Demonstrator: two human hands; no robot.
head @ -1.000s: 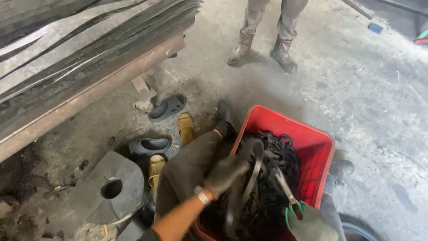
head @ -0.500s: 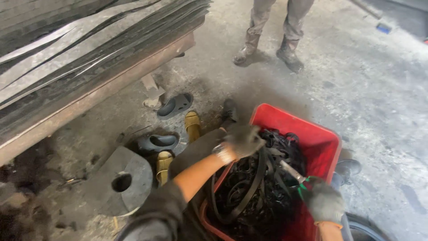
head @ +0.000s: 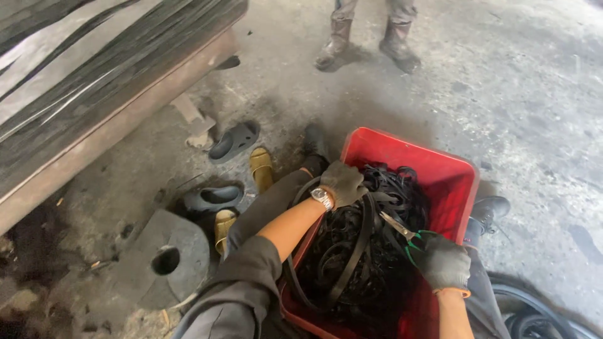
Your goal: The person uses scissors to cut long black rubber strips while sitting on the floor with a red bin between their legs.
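A red plastic crate (head: 443, 169) sits between my knees, full of tangled black rubber strips (head: 370, 251). My left hand (head: 342, 182), in a dark glove with a wristwatch, grips a bunch of the strips at the crate's left rim. My right hand (head: 443, 260), also gloved, holds green-handled scissors (head: 402, 232) with the blades pointing up-left over the pile. One long loop of strip hangs over the crate's near left edge.
Grey and yellow slippers (head: 235, 141) lie on the concrete floor to the left. A flat round slab with a hole (head: 166, 257) lies nearby. A rusty beam loaded with long sheets (head: 94, 81) runs along the left. Another person's boots (head: 367, 41) stand at the top.
My left hand has moved from the middle of the pile up to the crate's left rim, pulling strips along. The right hand with the scissors has come further into view.
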